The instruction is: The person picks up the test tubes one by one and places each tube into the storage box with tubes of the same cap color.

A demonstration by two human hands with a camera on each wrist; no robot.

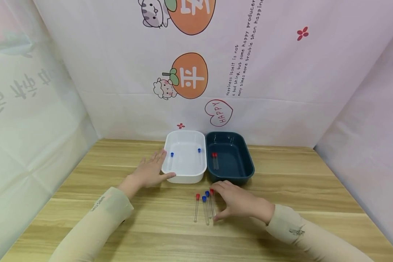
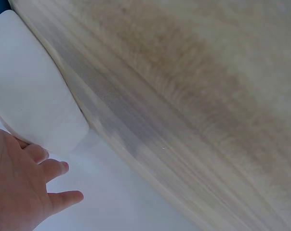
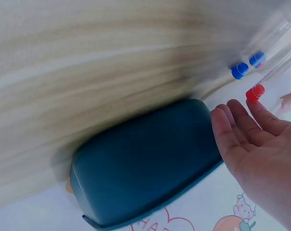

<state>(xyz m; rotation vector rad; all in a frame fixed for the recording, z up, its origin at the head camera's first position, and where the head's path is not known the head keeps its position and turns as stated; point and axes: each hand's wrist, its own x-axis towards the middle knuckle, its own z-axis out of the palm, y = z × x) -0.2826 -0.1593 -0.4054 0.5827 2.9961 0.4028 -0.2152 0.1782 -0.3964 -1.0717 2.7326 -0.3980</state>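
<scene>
My left hand [image 1: 149,171] lies against the left side of the white bin [image 1: 186,179], its fingers spread and straight at the rim. Inside that bin are two blue-capped test tubes, their blue caps [image 1: 172,154] easiest to see. Beside a small group of tubes on the table is my right hand [image 1: 237,201], its fingers by the red cap [image 3: 255,93] of the nearest tube and its thumb near the lower end; no grip shows. That group has a red-capped tube [image 1: 196,209] at left, two blue-capped tubes [image 1: 206,211] in the middle and the red-capped one by my hand.
The dark blue bin [image 1: 230,178] stands against the white bin's right side, holding two red-capped tubes [image 1: 215,162]. Behind both bins hangs a printed white cloth [image 1: 265,120]. Wood-grain table [image 1: 157,233] extends around the tubes and to both sides.
</scene>
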